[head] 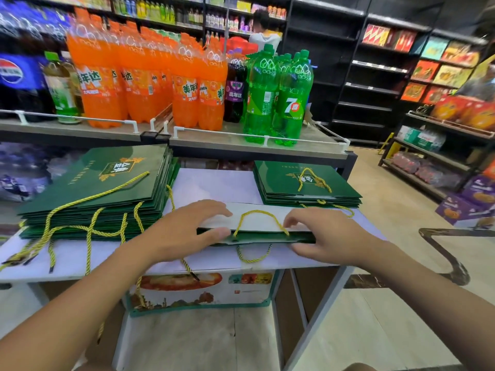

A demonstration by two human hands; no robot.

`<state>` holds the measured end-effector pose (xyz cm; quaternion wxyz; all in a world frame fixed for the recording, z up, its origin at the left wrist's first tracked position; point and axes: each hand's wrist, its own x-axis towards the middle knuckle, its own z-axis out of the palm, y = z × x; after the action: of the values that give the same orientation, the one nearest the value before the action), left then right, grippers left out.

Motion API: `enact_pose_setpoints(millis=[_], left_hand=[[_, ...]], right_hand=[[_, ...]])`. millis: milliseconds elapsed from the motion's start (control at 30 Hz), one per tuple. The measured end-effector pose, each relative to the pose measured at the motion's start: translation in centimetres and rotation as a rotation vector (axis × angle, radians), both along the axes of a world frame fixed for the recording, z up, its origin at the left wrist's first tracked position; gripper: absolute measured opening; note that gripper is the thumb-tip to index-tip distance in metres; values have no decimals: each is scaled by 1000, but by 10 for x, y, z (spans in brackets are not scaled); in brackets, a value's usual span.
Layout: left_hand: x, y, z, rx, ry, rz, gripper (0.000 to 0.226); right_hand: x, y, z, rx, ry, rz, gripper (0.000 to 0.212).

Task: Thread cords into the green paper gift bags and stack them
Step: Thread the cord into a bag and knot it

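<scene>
Flat green paper gift bag (267, 236), long axis left-to-right, is pinched at its ends by left hand (184, 228) and right hand (329, 236); smaller green bag stack (278, 183) is found nearer the right.

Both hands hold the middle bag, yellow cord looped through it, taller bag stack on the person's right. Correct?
No. Head view: the taller stack is on the person's left, the shorter stack on the right. Left hand and right hand do hold the middle bag, yellow cord looped through it.
</scene>
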<state>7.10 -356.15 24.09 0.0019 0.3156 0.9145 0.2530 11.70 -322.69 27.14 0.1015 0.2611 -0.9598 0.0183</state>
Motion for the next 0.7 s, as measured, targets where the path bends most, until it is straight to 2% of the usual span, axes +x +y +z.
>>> enact_pose_setpoints(millis=[67,167,267,333,400,467,600,700], left_hand=[[5,-7,20,226,34,12,49],[6,-15,49,455,91,60,33],[-1,-12,71,671,130,151,40],[-9,-6,80,859,19,195,39],[-18,2,80,977,-119,238,38],[-32,10,66,963,-204,309,37],[-53,23,13,739,-234,473,40],[-52,31,-20,551,-211,564,45]], right_hand=[[-7,3,27,-4,73,-8,22],[-15,4,72,-78,202,-6,28],[-26,7,107,-155,279,-49,35],[-35,8,122,-159,247,-135,38],[-51,8,121,-149,180,-188,31],[-68,8,106,-154,88,-203,27],[-90,8,47,-205,-25,-233,24],[-93,6,1,-210,-60,-306,35]])
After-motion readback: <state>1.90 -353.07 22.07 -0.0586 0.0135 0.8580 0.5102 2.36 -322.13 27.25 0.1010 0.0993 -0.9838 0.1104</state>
